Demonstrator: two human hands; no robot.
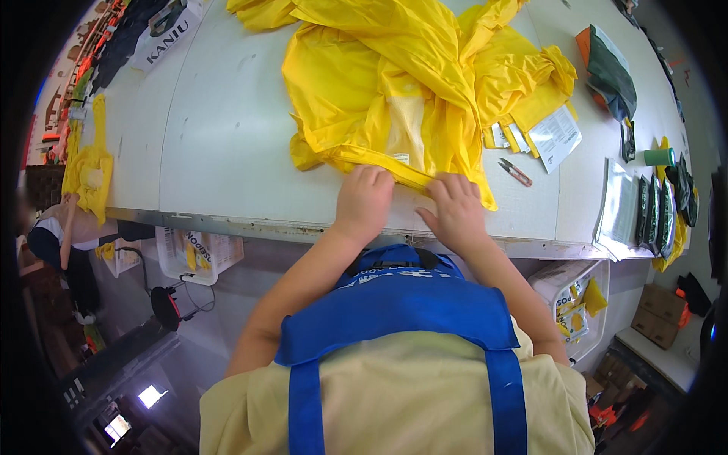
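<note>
Head view: yellow garment (pixel 379 76) beyond, its near band (pixel 410 176) clenched in left hand (pixel 365 201); right hand (pixel 460 212) has fingers over it, hold unclear. Uneven tension could skew the band; dragging rightward across tabletop (pixel 227 136) could catch snips (pixel 519 177), right of the hands.

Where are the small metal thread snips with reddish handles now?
In the head view, the small snips lie right of centre on the white tabletop, just right of the shiny yellow garment, near the white printed sheet.
</note>
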